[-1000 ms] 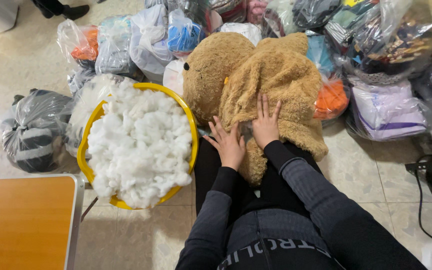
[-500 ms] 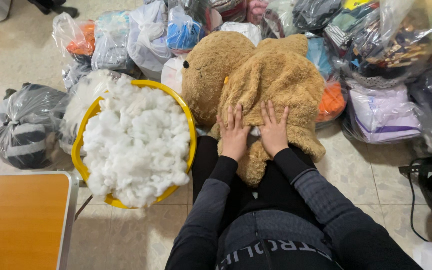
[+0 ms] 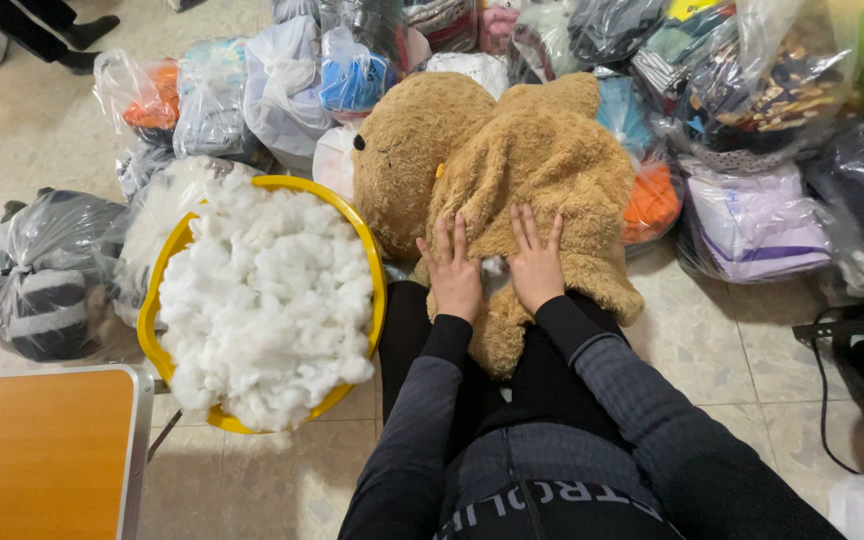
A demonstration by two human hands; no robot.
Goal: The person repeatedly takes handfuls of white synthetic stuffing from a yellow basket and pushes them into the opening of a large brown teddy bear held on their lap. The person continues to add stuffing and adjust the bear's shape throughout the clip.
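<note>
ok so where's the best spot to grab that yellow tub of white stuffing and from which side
Probably the bare rim of the yellow tub on its right edge, nearest the left hand, plus the opposite rim with the other hand. The white stuffing heaps above the rim, so come in from the sides rather than from above, fingers hooked under the lip, and keep it level.

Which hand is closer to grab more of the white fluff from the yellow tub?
Probably the left hand. It rests flat on the teddy bear, on the side next to the yellow tub of white stuffing. The right hand lies farther away.
</note>
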